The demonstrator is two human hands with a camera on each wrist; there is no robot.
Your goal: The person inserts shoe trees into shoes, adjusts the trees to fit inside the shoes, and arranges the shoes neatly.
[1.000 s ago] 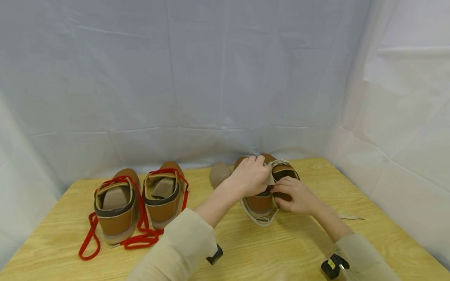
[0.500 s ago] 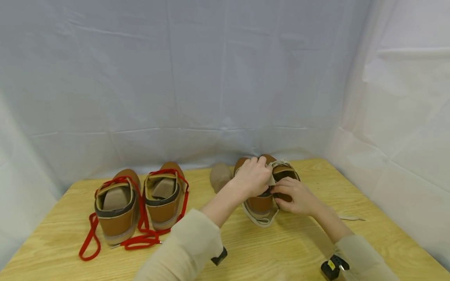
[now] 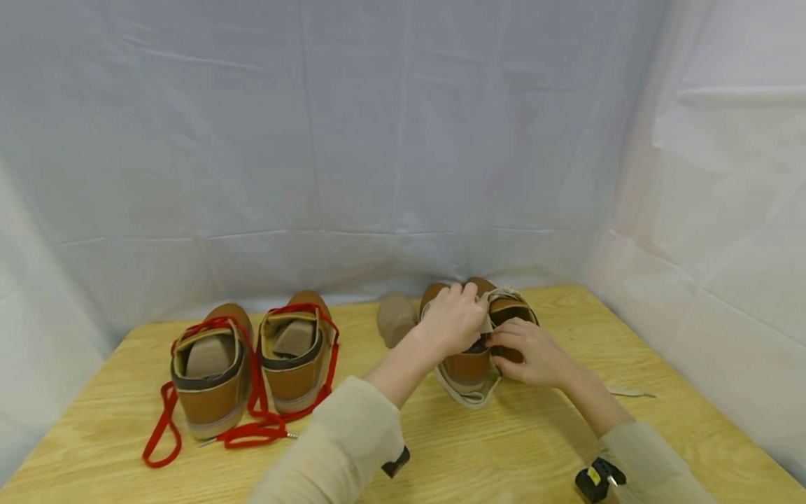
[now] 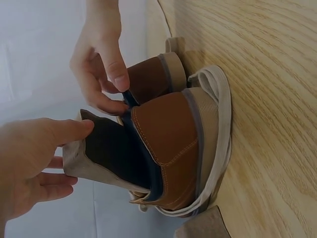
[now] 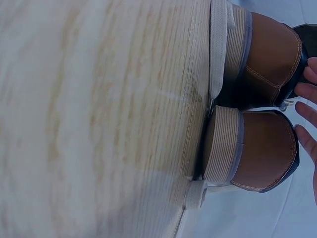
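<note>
— Anything moved since a second ago?
— Barely: the left sleeve (image 3: 340,448) has slid a little to the right along the near table edge, and both hands stay on the same two shoes.
— Count it out for me, near to far.
— One plywood table (image 3: 516,448). Two hands. Four tan leather shoes in two pairs. One red lace (image 3: 165,421) trailing toward the near edge at about 8 o'clock, a second red one round the neighbouring shoe, and a beige lace (image 3: 469,399) looped under the heels of the right-hand pair. One beige lump (image 3: 395,318) just left of that pair; I cannot tell what it is. White cloth (image 3: 378,140) hangs behind everything at 12 o'clock.
— What are the hands doing?
— The left hand (image 3: 452,320) pinches the beige tongue (image 4: 101,171) of the left shoe of the pair (image 3: 464,364), thumb against its dark lining. The right hand (image 3: 525,350) is curled round the collar of the right shoe of the pair (image 3: 508,311), thumb and forefinger nipping the dark rim.
— Where are those shoes?
— At about 1 o'clock on the table, touching each other, heels toward the person.
— Anything inside the shoes?
— The red-laced pair (image 3: 252,357), at 10 o'clock, each hold a beige stuffing. Hands cover the other pair's openings.
</note>
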